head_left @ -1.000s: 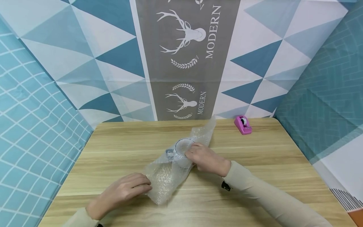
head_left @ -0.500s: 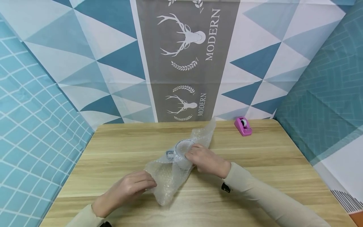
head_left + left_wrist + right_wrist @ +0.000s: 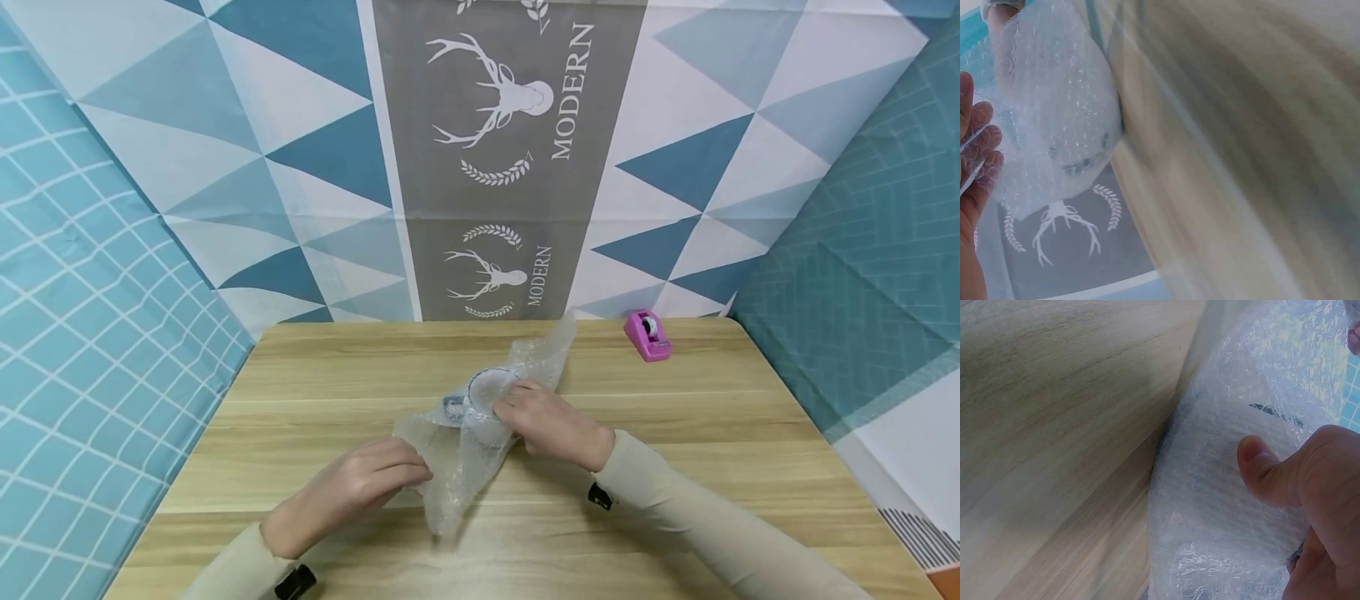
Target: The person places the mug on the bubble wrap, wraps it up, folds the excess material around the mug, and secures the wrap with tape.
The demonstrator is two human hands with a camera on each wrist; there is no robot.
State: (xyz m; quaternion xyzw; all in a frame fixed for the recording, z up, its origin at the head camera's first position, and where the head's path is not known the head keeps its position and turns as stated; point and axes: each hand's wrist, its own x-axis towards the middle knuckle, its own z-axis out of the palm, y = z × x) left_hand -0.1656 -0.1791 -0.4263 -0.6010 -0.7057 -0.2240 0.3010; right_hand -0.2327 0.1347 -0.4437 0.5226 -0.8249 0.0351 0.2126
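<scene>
A white mug (image 3: 486, 392) with dark markings round its rim stands wrapped in clear bubble wrap (image 3: 453, 487) mid-table. One loose end of the wrap spreads towards the near left, the other points to the back right. My right hand (image 3: 551, 425) grips the mug's rim through the wrap; its thumb (image 3: 1260, 465) presses the outer wall in the right wrist view. My left hand (image 3: 363, 487) pinches the near-left flap, lifted off the table, and several fingertips show through the film in the left wrist view.
A pink tape dispenser (image 3: 648, 337) stands at the back right of the wooden table (image 3: 315, 375). Patterned cloth (image 3: 517, 192) hangs behind the table's far edge, with more cloth along both sides.
My left hand has moved right and a little away from me, drawing the near-left flap of bubble wrap in towards the mug. The right hand keeps its grip in place.
</scene>
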